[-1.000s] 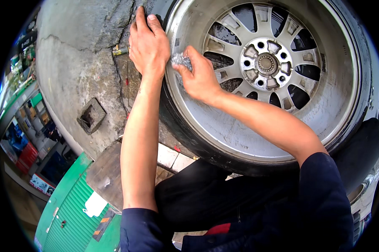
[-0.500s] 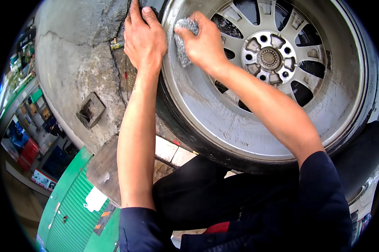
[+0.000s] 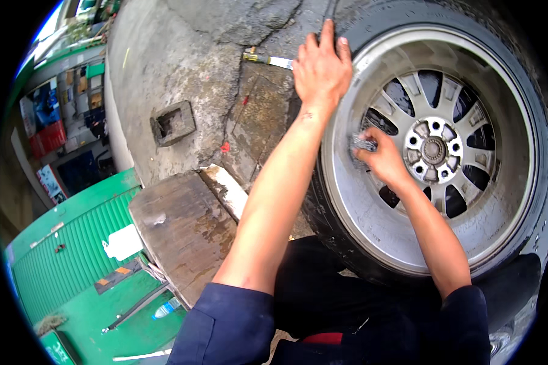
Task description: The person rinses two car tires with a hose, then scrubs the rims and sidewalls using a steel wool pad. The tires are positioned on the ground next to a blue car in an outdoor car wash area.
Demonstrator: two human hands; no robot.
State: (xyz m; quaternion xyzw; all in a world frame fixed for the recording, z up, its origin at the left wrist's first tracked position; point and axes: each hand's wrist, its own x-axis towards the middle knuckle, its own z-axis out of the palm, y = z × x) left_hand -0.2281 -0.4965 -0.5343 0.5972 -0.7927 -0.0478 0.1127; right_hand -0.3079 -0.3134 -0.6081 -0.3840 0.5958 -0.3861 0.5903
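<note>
A silver multi-spoke wheel rim [image 3: 407, 243] in a black tire [image 3: 383, 27] lies inner side up in front of me, its hollow barrel grey with dark streaks. My right hand [image 3: 383, 157] is inside the barrel, fingers closed round a steel wool scourer [image 3: 365, 145] against the left part of the inner wall. My left hand [image 3: 324, 72] rests stretched out on the tire's left edge and holds nothing. The bolt holes and the centre hub [image 3: 434, 150] show to the right of my right hand.
Left of the tire is cracked concrete with a square hollow block [image 3: 173, 123] and a slim tool with a brass-coloured end [image 3: 268, 59]. A worn wooden board [image 3: 186, 228] sits nearer me, beside a green ribbed surface [image 3: 73, 243] with a plastic bottle [image 3: 166, 308].
The view has swung left, so the wheel sits farther right in the picture. My right hand has moved the steel wool deeper into the barrel. My left hand stays at the tire's edge.
</note>
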